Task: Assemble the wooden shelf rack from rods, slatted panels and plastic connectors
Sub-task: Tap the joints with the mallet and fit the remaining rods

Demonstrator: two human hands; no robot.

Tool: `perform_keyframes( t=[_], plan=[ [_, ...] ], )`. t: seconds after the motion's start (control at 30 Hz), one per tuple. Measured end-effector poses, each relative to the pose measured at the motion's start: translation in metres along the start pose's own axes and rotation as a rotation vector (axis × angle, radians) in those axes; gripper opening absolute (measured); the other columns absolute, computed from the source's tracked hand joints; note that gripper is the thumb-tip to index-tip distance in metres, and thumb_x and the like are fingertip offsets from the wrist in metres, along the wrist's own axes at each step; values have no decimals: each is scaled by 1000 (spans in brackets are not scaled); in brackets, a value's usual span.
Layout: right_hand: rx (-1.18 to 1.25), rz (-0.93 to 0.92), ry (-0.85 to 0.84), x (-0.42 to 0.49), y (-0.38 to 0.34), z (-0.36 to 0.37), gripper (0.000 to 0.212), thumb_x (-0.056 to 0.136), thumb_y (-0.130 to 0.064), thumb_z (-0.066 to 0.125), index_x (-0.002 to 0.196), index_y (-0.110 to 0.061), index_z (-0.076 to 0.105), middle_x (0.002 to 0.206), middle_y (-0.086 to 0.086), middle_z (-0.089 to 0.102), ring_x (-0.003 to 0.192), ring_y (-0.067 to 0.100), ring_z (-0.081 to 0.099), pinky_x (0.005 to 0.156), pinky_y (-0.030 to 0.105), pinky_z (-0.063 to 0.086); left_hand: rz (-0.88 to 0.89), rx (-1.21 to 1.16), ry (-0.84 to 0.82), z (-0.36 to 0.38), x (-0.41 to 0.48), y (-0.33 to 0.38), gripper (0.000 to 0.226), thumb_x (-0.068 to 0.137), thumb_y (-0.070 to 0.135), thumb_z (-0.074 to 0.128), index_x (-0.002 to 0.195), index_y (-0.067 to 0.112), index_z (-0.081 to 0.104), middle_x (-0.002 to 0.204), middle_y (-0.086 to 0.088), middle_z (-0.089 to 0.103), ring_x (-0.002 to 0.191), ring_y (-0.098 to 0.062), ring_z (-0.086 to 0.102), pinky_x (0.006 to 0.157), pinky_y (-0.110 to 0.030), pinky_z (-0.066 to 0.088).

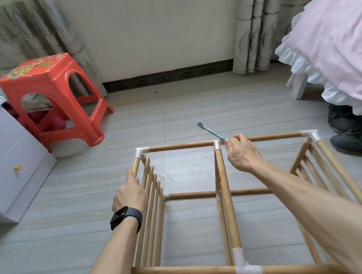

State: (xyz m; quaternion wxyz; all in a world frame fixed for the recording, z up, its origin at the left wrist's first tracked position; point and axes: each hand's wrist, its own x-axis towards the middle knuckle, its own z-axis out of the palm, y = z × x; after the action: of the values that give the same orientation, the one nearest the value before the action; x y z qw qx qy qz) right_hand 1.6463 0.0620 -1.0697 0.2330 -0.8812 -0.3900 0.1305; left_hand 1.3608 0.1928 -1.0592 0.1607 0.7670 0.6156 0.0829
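Note:
The wooden rack frame (230,211) lies on its side on the grey floor, rods joined by white plastic connectors (217,144). Slatted panels stand upright at its left (152,202) and right (315,163) ends. My left hand (130,192), with a dark watch on the wrist, rests against the top of the left slatted panel, fingers fairly straight. My right hand (241,153) grips the handle of a small teal hammer (209,130), whose head is raised above the far rod, just right of the middle connector.
A red plastic stool (52,97) stands at the back left beside a white drawer unit (3,163). A bed with a pink frilled cover (337,43) is on the right, dark shoes (353,132) under it. Curtains and a wall close the back.

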Motion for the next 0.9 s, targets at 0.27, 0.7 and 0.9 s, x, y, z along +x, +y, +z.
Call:
perform_keyframes(
  t=[0.27, 0.7, 0.9],
  plan=[
    [131, 11, 81, -29, 2, -40, 45, 108, -39, 22, 100, -10, 56, 119, 16, 50, 97, 31, 54, 89, 38, 41, 204, 131, -104, -5, -30, 42, 65, 96, 40, 43, 154, 21, 23, 153, -15, 33, 143, -32, 27, 113, -50, 33],
    [58, 29, 71, -107, 22, -30, 46, 105, -50, 17, 83, -23, 47, 92, 19, 63, 91, 42, 58, 74, 42, 41, 640, 250, -306, 64, -168, 116, 74, 103, 41, 29, 156, 14, -15, 160, 2, -31, 150, -14, -23, 123, -49, -6],
    [-26, -62, -13, -92, 9, -40, 48, 107, -44, 17, 84, -17, 49, 92, 18, 63, 93, 41, 60, 79, 44, 45, 559, 144, -273, 67, -170, 119, 76, 104, 36, 29, 153, 17, -26, 154, 4, -40, 150, -13, -23, 122, -45, -9]
  ],
)
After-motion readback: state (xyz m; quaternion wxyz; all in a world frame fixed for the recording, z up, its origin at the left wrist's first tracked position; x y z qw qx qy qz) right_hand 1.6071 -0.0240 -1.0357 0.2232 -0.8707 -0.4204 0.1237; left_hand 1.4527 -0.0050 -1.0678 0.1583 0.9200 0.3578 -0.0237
